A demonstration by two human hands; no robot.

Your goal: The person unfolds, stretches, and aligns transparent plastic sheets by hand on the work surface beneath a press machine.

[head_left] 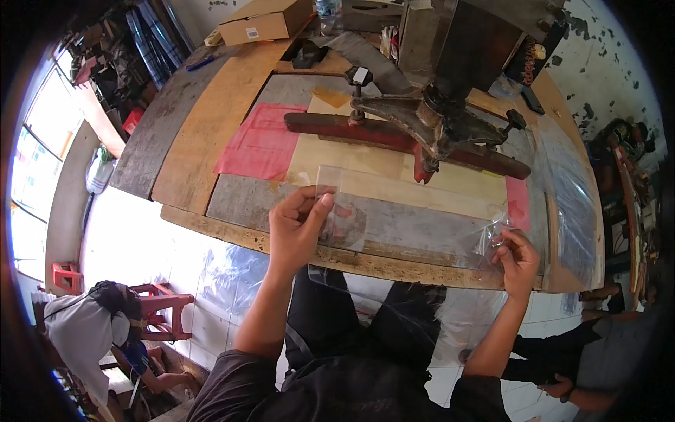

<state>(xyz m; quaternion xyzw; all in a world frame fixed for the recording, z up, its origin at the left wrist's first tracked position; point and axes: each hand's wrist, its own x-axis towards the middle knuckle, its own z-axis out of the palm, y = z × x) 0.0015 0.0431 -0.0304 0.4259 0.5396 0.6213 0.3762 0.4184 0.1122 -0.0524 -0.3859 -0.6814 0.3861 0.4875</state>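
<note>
Between my hands hangs a clear plastic sheet (346, 221), see-through, with its near part hanging past the table edge. My left hand (295, 228) is closed, pinching the sheet's left side between thumb and fingers. At the right, the sheet is crumpled and shiny beside my right hand (517, 261), whose fingers are curled in a pinch on it. Just beyond the sheet is a press with a long red bar (351, 132) and a dark metal bracket (439, 130). Beneath the bar lie a cream pad (334, 162) and red cloth or tape (256, 144).
A cardboard box (264, 21) and a plastic bottle (328, 14) stand at the back. Stacked clear plastic (573, 225) lies on the table's right. On the floor at left, a person (91, 327) bends near a red stool (162, 309); another person (598, 352) is at right.
</note>
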